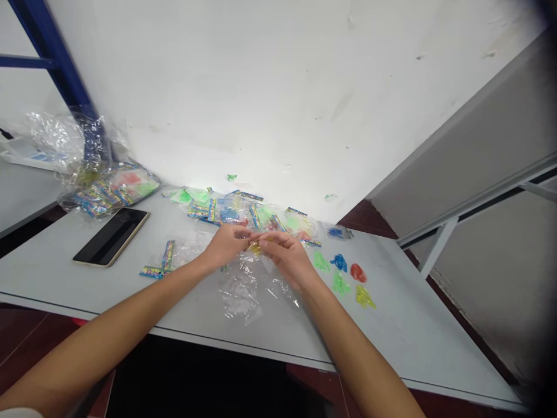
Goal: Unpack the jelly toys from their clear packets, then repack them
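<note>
My left hand (229, 246) and my right hand (286, 253) meet over the middle of the table, fingertips pinched close together. Between them is a small clear packet with a yellow plastic piece (256, 248), partly hidden by the fingers. Crumpled clear plastic bags (241, 290) lie on the table just below my hands. To the right of my right hand lie loose soft-looking plastic pieces: two green ones (340, 283), a blue one (339, 262), a red one (358, 272) and a yellow one (364, 296).
Several packets with colourful header strips (230, 208) line the wall behind my hands. A phone (112, 237) lies at left, near a big clear bag of packets (117, 186). Loose header strips (167, 255) lie left of my hands. The table's front edge (243, 343) is near me.
</note>
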`<state>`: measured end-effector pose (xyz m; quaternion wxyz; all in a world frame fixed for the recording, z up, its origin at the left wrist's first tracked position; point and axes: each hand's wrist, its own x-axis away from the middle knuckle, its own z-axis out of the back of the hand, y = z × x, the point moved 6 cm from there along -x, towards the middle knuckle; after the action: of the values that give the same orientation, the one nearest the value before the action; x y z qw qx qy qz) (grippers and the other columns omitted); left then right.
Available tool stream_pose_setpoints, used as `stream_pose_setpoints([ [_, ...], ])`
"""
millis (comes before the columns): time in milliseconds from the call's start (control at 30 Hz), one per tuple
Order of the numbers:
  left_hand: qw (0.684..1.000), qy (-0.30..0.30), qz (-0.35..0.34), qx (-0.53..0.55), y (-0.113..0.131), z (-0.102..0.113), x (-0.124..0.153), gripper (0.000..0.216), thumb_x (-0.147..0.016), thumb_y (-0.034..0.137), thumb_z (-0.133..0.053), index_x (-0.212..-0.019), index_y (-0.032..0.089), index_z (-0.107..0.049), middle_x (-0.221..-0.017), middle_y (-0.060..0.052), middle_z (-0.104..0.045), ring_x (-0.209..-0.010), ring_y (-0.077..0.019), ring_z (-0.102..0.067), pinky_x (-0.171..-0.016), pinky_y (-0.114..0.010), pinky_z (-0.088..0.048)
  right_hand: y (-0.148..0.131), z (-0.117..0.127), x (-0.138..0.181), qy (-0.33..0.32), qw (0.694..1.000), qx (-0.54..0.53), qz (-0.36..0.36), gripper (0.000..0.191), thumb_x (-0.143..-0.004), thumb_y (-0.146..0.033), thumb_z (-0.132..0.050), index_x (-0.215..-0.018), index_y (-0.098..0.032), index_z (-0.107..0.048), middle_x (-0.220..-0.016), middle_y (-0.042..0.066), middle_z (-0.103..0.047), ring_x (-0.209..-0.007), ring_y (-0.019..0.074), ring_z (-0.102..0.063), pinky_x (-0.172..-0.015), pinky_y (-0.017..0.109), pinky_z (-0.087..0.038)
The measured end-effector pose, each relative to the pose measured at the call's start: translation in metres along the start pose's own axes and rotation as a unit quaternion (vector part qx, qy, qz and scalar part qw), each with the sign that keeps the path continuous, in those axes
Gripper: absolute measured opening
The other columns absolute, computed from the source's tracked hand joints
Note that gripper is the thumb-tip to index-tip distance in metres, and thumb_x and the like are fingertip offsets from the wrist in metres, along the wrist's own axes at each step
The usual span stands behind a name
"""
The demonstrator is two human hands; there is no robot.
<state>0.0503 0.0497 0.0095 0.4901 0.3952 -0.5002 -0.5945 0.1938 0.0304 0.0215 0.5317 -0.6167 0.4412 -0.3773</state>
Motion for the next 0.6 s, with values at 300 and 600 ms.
stream_pose_setpoints([
  [300,0.999,-0.029,-0.021,0.016,0.001,-0.002,0.001,0.021,-0.076,0.037,-0.066,-0.079,0.016,-0.070,-0.081,-0.008,-0.069,-0.074,-0.0197,-0.063,-0.058,-0.028,-0.044,-0.004,0.016,-0.001,0.063,0.988,0.135,0.047,0.013,-0.073,-0.036,-0.076,-0.077,-0.024,-0.073,-0.112,0.005,-0.071,-0.111,0.0252,-0.060,-0.092,0.038,-0.047],
  [600,0.999,-0.034,-0.012,0.028,0.003,-0.004,0.001,0.022,-0.085,0.032,-0.056,-0.085,0.013,-0.068,-0.093,-0.010,-0.069,-0.078,-0.0167,-0.063,-0.062,-0.026,-0.053,-0.004,0.009,0.000,0.043,0.972,0.220,0.064,0.016,-0.075,-0.038,-0.073,-0.080,-0.022,-0.070,-0.105,0.006,-0.070,-0.103,0.0238,-0.063,-0.089,0.038,-0.047],
])
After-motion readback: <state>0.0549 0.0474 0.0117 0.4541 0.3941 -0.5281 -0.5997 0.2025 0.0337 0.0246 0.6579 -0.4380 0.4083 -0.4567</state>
